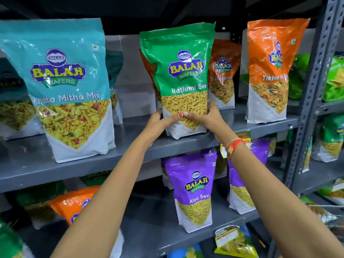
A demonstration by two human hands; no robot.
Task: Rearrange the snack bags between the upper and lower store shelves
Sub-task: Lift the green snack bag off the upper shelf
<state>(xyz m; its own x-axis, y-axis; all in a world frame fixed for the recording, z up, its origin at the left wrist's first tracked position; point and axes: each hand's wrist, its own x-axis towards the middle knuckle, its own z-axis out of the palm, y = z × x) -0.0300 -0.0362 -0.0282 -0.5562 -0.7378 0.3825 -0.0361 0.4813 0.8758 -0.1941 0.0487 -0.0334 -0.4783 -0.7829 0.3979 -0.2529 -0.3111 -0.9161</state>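
Observation:
A green Ratlami Sev bag (183,71) stands upright on the grey upper shelf (130,155), near its front edge. My left hand (158,123) grips its lower left side. My right hand (208,118) grips its lower right side, thumbs meeting across the front. A teal Khatta Mitha Mix bag (68,86) stands to the left. Orange Tikha Mitha bags (270,71) stand to the right, another orange bag (222,73) behind. On the lower shelf (152,226) stand purple Aloo Sev bags (192,190), under my right arm.
A grey perforated upright (312,86) bounds the rack at the right, with more green bags (335,79) beyond it. An orange bag (74,203) and dark green bags sit lower left. Bare shelf shows between the teal and green bags.

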